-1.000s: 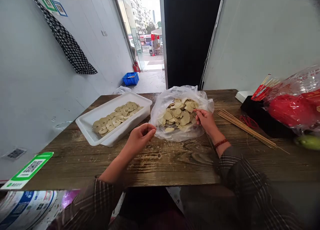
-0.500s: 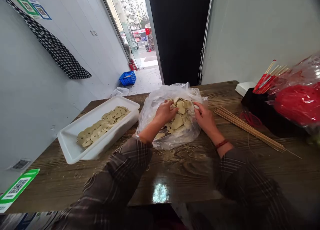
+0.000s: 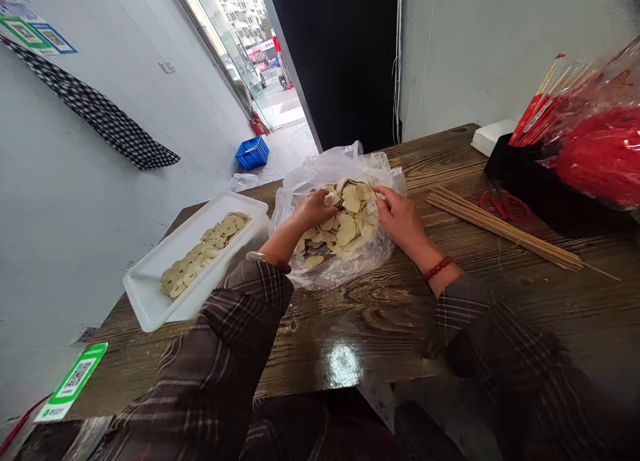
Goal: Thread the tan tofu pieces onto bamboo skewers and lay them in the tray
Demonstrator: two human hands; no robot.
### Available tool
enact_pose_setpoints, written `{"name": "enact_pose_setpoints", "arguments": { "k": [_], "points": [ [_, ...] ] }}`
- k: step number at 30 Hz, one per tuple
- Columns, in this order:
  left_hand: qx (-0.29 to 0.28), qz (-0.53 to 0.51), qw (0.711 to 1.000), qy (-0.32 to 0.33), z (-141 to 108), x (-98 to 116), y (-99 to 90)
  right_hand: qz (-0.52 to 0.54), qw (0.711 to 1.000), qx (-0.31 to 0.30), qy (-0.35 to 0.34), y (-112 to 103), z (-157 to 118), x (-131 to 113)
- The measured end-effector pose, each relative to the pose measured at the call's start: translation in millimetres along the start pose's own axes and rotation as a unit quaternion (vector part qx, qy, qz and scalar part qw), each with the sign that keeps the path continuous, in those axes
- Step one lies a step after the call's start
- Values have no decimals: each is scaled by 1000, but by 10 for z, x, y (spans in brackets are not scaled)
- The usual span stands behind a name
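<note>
A clear plastic bag (image 3: pixel 320 171) lies spread on the table, with a heap of thin, pale yellowish slices (image 3: pixel 347 229) that look like potato inside it. My left hand (image 3: pixel 314 211) reaches over the heap's left side, fingers and thumb closed on a pale slice (image 3: pixel 330 198). At the right of the bag, my right hand (image 3: pixel 400 215) pinches a thin bamboo skewer (image 3: pixel 372 187), its tip pointing up and left over the heap. To the left stands a white tray (image 3: pixel 145 307) holding overlapping rows of similar slices (image 3: pixel 203 257).
A bundle of bamboo skewers (image 3: pixel 500 229) lies right of the bag, beside red-handled scissors (image 3: pixel 506 206). Behind them stand a black container (image 3: pixel 525 181) with red-wrapped chopsticks and a red plastic-wrapped bundle (image 3: pixel 603 154). A green QR card (image 3: pixel 73 383) is at the table's left edge.
The view has shifted and tilted. My left hand has drawn slightly away from the heap's middle, and a slice shows at its fingertips. My right hand still holds the skewer.
</note>
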State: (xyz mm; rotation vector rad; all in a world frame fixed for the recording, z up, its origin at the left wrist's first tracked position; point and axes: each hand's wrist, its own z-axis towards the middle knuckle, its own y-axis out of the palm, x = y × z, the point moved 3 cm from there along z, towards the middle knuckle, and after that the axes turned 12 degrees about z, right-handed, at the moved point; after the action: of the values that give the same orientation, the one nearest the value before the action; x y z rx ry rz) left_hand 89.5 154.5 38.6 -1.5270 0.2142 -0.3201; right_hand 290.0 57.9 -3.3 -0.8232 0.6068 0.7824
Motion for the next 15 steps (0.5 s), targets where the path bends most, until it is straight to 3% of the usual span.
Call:
{"name": "enact_pose_setpoints", "arguments": {
  "k": [9,15],
  "points": [
    [-11,93,996,-6,204,80,69,-8,999,-52,9,18,-40,-195],
    [-3,44,999,-28,284,-4,-43,-2,998,-49,29,6,-10,-179]
  ]
}}
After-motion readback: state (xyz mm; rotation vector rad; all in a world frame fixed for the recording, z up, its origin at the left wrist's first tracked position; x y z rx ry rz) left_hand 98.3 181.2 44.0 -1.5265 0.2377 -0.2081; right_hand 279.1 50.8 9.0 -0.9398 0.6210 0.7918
